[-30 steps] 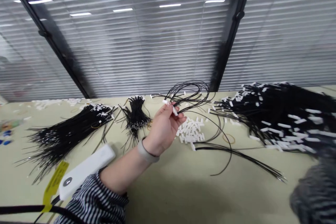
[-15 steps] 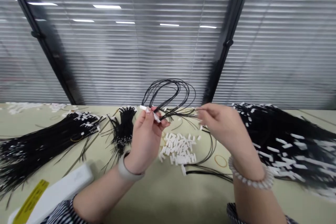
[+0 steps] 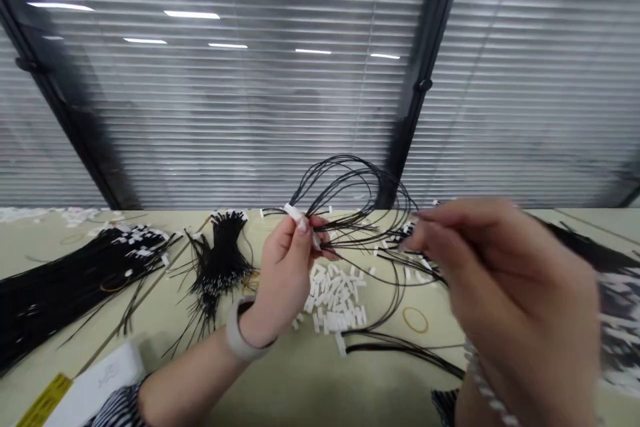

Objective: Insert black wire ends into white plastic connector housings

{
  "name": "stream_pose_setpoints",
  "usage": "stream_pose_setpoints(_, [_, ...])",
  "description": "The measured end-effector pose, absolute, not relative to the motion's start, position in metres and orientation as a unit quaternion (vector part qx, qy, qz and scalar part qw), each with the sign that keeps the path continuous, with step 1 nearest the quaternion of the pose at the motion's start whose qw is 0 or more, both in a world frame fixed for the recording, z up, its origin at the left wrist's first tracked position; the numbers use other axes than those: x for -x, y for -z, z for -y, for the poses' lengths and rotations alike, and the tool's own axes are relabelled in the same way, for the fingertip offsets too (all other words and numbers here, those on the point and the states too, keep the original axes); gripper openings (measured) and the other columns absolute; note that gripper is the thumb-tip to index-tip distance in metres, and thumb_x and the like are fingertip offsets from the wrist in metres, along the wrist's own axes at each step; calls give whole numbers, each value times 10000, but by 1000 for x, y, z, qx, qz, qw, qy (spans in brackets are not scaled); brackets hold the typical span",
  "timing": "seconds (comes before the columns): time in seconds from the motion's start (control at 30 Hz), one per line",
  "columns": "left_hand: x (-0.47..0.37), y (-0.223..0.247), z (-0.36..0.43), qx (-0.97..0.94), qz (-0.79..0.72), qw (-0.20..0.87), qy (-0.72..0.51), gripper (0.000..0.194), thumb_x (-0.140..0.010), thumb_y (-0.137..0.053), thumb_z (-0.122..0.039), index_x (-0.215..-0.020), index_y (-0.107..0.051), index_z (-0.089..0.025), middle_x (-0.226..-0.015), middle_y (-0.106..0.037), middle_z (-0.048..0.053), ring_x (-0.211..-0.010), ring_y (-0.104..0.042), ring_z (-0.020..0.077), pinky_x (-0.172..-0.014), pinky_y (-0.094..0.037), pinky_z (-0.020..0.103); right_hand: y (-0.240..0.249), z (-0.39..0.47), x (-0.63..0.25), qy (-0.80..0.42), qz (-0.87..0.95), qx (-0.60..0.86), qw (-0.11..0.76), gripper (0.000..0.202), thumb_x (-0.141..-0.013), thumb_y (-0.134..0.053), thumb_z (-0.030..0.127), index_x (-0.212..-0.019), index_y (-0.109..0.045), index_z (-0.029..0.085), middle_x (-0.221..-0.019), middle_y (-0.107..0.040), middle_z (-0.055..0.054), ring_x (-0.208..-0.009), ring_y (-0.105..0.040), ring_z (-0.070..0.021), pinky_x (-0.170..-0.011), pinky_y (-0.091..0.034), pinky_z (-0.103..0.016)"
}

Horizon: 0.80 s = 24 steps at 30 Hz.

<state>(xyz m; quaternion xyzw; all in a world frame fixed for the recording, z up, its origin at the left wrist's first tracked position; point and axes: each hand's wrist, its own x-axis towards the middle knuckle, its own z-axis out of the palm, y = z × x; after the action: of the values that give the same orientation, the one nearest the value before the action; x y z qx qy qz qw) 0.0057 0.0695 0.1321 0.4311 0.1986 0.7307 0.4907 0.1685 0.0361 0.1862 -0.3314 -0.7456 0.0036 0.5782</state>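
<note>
My left hand point(image 3: 290, 260) is closed around a white connector point(image 3: 299, 215), pinched between thumb and fingers above the table. Black wires point(image 3: 345, 163) run out of the connector and arc to the right in a loose loop. At the right end of that loop is my right hand point(image 3: 500, 287), close to the camera and blurred. Its thumb and forefinger are pressed together on what looks like a black wire; the very tip is hard to make out. Below my left hand lies a pile of small white connectors point(image 3: 333, 297).
Bundles of black wires lie on the left point(image 3: 65, 273), left of centre point(image 3: 223, 253) and far right point(image 3: 580, 240). A connector with wires point(image 3: 341, 344) and a rubber band point(image 3: 415, 320) lie in front. A white box point(image 3: 107, 373) sits lower left; window blinds point(image 3: 300, 100) stand behind.
My right hand has moved right and nearer the camera, and the wire loop stretches wider. My left hand, still on the connector, appears slightly further right; the view has shifted.
</note>
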Motion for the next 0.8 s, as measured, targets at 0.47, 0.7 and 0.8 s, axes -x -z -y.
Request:
stream_pose_setpoints(0.47, [-2, -129, -44, -514, -227, 458, -689, 128, -790, -600, -306, -808, -662, -195, -730, -625, 19, -598, -605, 126, -569, -525, 228, -186, -29, -158, 85, 802, 348, 478, 88, -789, -525, 118, -726, -514, 179, -641, -492, 14, -538, -445, -72, -485, -351, -220])
stream_pose_setpoints(0.7, [-4, -128, -39, -526, -232, 407, -710, 132, -794, -593, -300, -856, -669, -211, -769, -635, 24, -629, -598, 137, -583, -524, 250, -187, -28, -158, 101, 788, 351, 495, 95, -787, -520, 124, -716, -501, 183, -632, -490, 12, -534, -435, -74, -474, -346, -215])
stream_pose_setpoints(0.8, [-4, -126, -38, -538, -242, 383, -711, 164, -814, -566, -305, -923, -657, -224, -797, -638, 28, -655, -599, 147, -602, -519, 260, -186, -29, -157, 113, 789, 353, 490, 91, -792, -516, 138, -715, -500, 184, -626, -488, 13, -520, -432, -77, -467, -342, -224])
